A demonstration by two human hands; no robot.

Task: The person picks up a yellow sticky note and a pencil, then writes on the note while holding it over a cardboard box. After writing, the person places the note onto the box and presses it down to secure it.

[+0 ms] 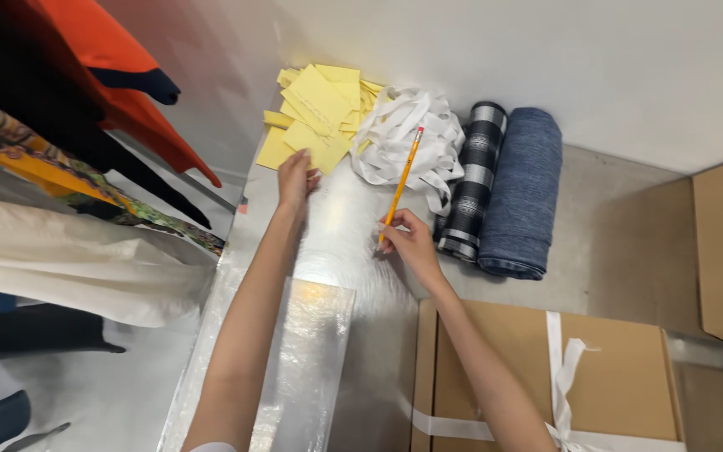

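On shiny worktop: right hand [410, 243] pinches yellow pencil [401, 186], fingers closed round lower end, tip down on surface. Left hand [295, 178] w/ fingers loosely extended, touching edge of yellow paper pile [318, 113], prob. gripping nothing. White ribbon heap [403, 138] just beside pencil.

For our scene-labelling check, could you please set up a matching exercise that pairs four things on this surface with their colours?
Things:
1. pencil in the right hand
2. paper slips at the left hand
3. ribbon heap
4. fabric roll farthest right

Colours:
a. white
b. blue
c. orange
d. yellow

Pairs: 1-c, 2-d, 3-a, 4-b
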